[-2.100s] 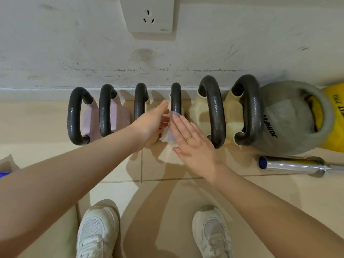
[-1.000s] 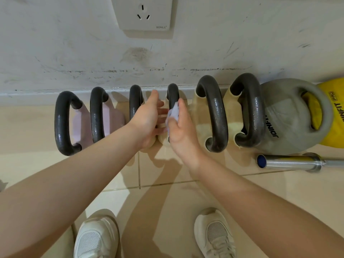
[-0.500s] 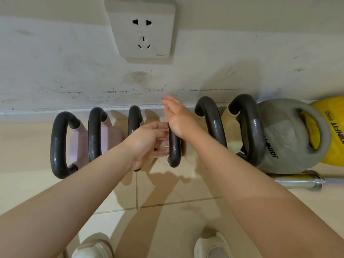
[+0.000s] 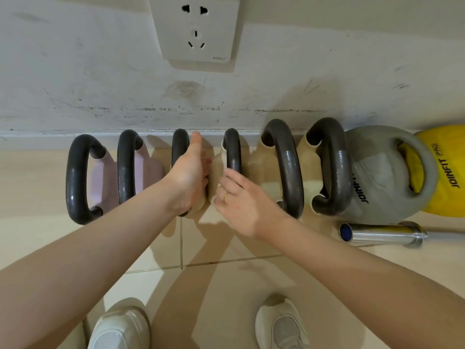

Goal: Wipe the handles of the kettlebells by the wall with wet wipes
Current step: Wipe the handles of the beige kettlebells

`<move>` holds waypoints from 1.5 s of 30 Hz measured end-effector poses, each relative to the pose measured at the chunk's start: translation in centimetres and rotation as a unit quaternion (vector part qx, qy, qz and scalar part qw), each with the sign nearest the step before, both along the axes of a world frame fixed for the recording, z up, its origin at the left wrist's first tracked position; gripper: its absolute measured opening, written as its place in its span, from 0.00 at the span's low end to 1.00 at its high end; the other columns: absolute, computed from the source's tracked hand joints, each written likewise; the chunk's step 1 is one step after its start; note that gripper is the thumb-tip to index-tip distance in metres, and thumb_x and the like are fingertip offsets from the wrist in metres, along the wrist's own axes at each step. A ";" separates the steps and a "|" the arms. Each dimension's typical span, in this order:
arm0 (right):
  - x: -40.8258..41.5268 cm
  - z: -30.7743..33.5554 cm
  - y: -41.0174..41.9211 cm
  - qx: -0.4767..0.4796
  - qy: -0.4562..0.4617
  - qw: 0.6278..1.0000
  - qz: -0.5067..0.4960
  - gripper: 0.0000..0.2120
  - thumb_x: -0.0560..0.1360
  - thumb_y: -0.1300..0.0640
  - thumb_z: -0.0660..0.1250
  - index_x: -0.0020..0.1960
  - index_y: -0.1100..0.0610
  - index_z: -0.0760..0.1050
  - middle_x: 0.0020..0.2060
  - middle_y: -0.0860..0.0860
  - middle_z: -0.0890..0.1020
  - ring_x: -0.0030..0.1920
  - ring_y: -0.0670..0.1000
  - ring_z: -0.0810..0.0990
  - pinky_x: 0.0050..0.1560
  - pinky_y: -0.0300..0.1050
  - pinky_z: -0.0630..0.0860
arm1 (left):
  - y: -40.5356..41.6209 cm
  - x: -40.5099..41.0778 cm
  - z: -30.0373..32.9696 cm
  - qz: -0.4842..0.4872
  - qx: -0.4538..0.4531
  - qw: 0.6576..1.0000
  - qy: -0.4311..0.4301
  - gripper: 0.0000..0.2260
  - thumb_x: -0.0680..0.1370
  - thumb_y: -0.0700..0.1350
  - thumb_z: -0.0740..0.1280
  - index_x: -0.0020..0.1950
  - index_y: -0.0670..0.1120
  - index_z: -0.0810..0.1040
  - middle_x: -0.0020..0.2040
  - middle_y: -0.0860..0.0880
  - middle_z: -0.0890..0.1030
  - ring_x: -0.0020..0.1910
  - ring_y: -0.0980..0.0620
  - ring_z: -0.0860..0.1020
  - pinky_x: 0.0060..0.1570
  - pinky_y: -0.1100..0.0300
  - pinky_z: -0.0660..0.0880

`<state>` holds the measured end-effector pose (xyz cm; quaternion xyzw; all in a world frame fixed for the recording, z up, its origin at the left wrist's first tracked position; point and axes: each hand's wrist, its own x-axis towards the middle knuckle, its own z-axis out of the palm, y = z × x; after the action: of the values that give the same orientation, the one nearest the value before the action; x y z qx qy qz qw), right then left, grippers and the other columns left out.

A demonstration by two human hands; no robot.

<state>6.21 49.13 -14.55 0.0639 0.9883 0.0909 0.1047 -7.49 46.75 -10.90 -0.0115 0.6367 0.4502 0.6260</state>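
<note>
Left hand [image 4: 187,176] grips the third dark iron kettlebell handle [image 4: 180,147] — right hand [image 4: 240,197] curls round the fourth dark handle [image 4: 232,152].

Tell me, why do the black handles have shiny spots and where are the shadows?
Head view: light from above glints off the wide dark handle; both arms throw soft shadows on the floor tiles; the wide lens bends the row of handles and the wall socket; nothing looks badly blurred.

We list: dark grey handles [image 4: 288,167]; pink [image 4: 100,180], cream [image 4: 310,159], grey [image 4: 377,177], yellow [image 4: 442,172] kettlebell bodies; beige tiles [image 4: 226,285]; white socket [image 4: 196,28].
</note>
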 end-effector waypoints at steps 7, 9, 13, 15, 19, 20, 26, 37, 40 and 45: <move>3.9 -3.5 -3.8 -0.133 -0.067 0.989 0.013 0.14 0.67 0.62 0.69 0.52 0.57 0.80 0.53 0.52 0.83 0.62 0.50 0.77 0.70 0.44 0.58 | -0.1 0.3 0.2 -0.001 0.013 1.000 0.017 0.30 0.78 0.62 0.50 0.70 0.41 0.65 0.71 0.43 0.69 0.71 0.47 0.65 0.70 0.55 0.59; 4.5 -2.0 -4.1 -0.266 0.021 0.963 -0.047 0.19 0.72 0.66 0.59 0.62 0.58 0.74 0.61 0.56 0.78 0.66 0.54 0.72 0.69 0.49 0.59 | -0.3 0.5 0.5 0.001 0.024 0.999 0.030 0.27 0.79 0.61 0.51 0.67 0.42 0.69 0.67 0.45 0.72 0.69 0.48 0.68 0.70 0.56 0.60; 4.6 5.4 -3.4 -0.539 0.267 0.718 -0.351 0.13 0.80 0.57 0.51 0.61 0.47 0.69 0.54 0.39 0.79 0.56 0.39 0.76 0.57 0.33 0.70 | -0.9 1.7 2.0 -0.082 0.077 0.965 0.238 0.12 0.80 0.51 0.56 0.54 0.49 0.77 0.52 0.55 0.78 0.57 0.55 0.73 0.56 0.67 0.67; 4.6 7.1 -2.3 -0.541 0.384 0.608 -0.435 0.08 0.81 0.54 0.51 0.52 0.48 0.69 0.45 0.35 0.82 0.46 0.37 0.79 0.47 0.31 0.72 | -1.2 2.9 3.1 -0.147 0.147 0.924 0.321 0.10 0.80 0.48 0.56 0.55 0.51 0.77 0.50 0.56 0.77 0.54 0.57 0.74 0.51 0.72 0.66; 4.9 7.7 0.4 -0.630 0.442 0.330 -0.546 0.16 0.81 0.45 0.51 0.47 0.52 0.73 0.44 0.51 0.82 0.45 0.49 0.79 0.46 0.44 0.75 | -1.3 5.7 4.8 -0.228 0.221 0.914 0.252 0.10 0.79 0.50 0.58 0.59 0.51 0.74 0.53 0.57 0.79 0.55 0.60 0.77 0.58 0.67 0.71; 5.1 8.0 0.8 -0.674 0.441 0.254 -0.535 0.19 0.80 0.44 0.50 0.47 0.54 0.73 0.43 0.52 0.82 0.45 0.49 0.80 0.47 0.43 0.75 | -1.2 6.3 4.9 -0.230 0.214 0.922 0.226 0.11 0.78 0.51 0.61 0.60 0.52 0.73 0.54 0.57 0.79 0.54 0.58 0.78 0.57 0.63 0.73; 6.9 7.8 0.6 -0.698 0.413 0.267 -0.521 0.09 0.75 0.63 0.64 0.55 0.56 0.71 0.51 0.56 0.79 0.48 0.51 0.81 0.54 0.44 0.77 | -1.1 8.1 4.3 -0.242 0.139 0.929 0.242 0.07 0.73 0.49 0.69 0.48 0.49 0.77 0.38 0.47 0.78 0.33 0.55 0.73 0.29 0.65 0.65; 11.0 8.3 3.1 -0.544 0.440 0.398 -0.593 0.10 0.78 0.56 0.61 0.44 0.55 0.80 0.41 0.49 0.84 0.45 0.45 0.82 0.47 0.42 0.78 | 0.2 8.6 3.0 -0.191 0.134 0.936 0.263 0.03 0.78 0.43 0.63 0.45 0.48 0.71 0.39 0.49 0.74 0.35 0.54 0.71 0.35 0.66 0.69; 11.6 8.6 4.3 -0.401 0.522 0.450 -0.604 0.11 0.79 0.56 0.58 0.45 0.56 0.78 0.37 0.46 0.80 0.39 0.40 0.79 0.45 0.40 0.77 | 1.2 8.3 2.8 -0.142 0.106 0.937 0.300 0.06 0.78 0.46 0.63 0.54 0.51 0.71 0.45 0.56 0.75 0.43 0.59 0.73 0.44 0.67 0.68; 9.5 8.5 3.7 -0.326 0.469 0.614 -0.545 0.11 0.79 0.55 0.58 0.45 0.61 0.74 0.32 0.49 0.76 0.33 0.41 0.73 0.34 0.32 0.68 | 3.1 8.4 2.4 -0.159 0.059 0.969 0.178 0.13 0.79 0.51 0.60 0.59 0.46 0.75 0.53 0.47 0.81 0.53 0.50 0.79 0.59 0.54 0.75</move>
<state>15.74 52.79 -6.08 0.5859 0.6511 -0.3532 -0.3286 0.88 49.89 -8.46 0.2073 0.7041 0.3760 0.5656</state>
